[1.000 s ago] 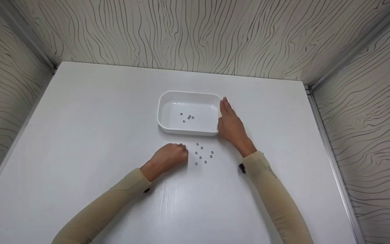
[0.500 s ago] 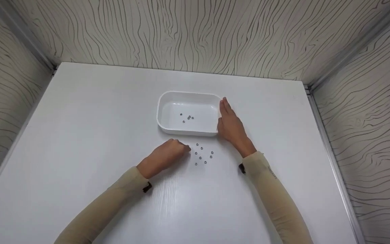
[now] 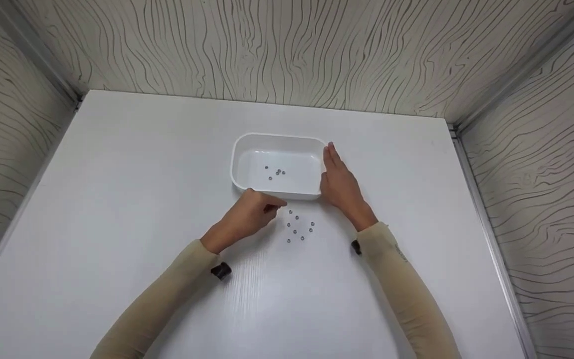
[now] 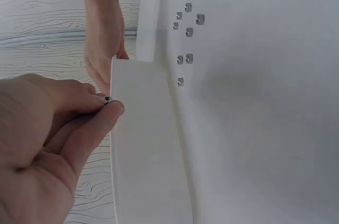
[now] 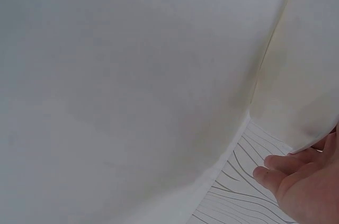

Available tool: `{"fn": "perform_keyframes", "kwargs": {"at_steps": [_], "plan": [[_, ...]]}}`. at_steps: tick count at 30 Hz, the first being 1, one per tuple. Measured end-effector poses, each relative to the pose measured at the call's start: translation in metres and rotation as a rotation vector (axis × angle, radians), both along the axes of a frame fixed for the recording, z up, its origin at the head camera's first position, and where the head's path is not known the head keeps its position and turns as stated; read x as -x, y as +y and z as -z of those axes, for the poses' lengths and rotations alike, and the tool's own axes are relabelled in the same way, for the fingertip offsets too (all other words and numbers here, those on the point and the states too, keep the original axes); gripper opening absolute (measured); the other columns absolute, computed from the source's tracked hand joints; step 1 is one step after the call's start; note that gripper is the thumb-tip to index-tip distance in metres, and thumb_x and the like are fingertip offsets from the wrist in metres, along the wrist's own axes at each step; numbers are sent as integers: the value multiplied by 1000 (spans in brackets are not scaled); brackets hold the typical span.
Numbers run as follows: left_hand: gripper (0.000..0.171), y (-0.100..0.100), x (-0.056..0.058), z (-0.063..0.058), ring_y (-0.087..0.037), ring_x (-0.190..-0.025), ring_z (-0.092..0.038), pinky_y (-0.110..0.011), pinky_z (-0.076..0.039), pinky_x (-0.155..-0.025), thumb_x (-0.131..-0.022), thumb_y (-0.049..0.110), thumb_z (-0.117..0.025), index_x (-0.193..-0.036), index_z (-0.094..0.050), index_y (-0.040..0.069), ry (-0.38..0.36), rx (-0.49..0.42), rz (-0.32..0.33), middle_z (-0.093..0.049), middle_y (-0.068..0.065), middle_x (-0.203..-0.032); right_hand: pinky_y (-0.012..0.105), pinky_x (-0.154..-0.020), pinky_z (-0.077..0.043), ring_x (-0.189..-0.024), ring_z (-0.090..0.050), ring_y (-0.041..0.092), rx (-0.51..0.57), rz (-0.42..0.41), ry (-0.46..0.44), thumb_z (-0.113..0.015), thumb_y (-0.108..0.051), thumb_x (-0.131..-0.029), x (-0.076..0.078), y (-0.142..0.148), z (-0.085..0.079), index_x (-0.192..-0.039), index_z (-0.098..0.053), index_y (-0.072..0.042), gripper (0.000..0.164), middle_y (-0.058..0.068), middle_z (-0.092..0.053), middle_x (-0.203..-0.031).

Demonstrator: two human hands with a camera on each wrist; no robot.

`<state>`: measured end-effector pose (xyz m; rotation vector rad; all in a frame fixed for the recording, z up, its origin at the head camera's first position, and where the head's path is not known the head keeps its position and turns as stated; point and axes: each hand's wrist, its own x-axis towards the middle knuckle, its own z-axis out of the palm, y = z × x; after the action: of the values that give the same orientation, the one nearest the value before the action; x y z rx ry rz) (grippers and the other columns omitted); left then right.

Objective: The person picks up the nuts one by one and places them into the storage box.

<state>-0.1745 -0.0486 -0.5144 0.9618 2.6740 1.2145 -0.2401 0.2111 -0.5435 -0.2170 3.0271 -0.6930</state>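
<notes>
A white rectangular container [image 3: 277, 195] stands on the table with several small metal nuts [image 3: 270, 178] on its floor. My left hand [image 3: 247, 214] is at the container's near wall, thumb and fingertip pinching a small metal nut [image 4: 108, 99]. Most of that nut is covered by the fingertips. On the container's right end lies my right hand [image 3: 341, 185], its fingers straight along the outer wall; the right wrist view shows those fingers [image 5: 273, 179] at the rim. More loose nuts [image 3: 294, 231] lie scattered on the table just in front of the container.
The white table [image 3: 132, 164] reaches back to a wall [image 3: 287, 55] with a wood-grain pattern. Similar panels stand at both sides, with metal rails along the table's edges. A dark wrist device [image 3: 221, 270] shows under the left sleeve.
My left hand has risen from beside the loose nuts to the container's near rim, its wrist turning so the pinching fingertips show. The right hand and container have stayed put.
</notes>
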Motion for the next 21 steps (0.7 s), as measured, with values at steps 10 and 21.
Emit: {"fn": "perform_keyframes", "kwargs": {"at_steps": [10,21], "plan": [[20,-3,17,-14,-20,-101,-80,-31,-66,-88,-95,0,-71,-110,-83,6,-221,-219,-228,-82,-10,-109,47,-134,-26,-164,-23,33,-16,-3,-1,-39,-13,-108,-1,0,-2,-166,-17,0,63,13,-10,-178],[22,-11,39,-20,-24,-108,-79,-26,-66,-89,-96,5,-72,-115,-80,2,-413,-409,-376,-81,-15,-115,48,-133,-29,-163,-24,32,-8,-2,4,-40,-14,-109,0,0,-2,-167,-18,-1,63,12,-10,-179]]}}
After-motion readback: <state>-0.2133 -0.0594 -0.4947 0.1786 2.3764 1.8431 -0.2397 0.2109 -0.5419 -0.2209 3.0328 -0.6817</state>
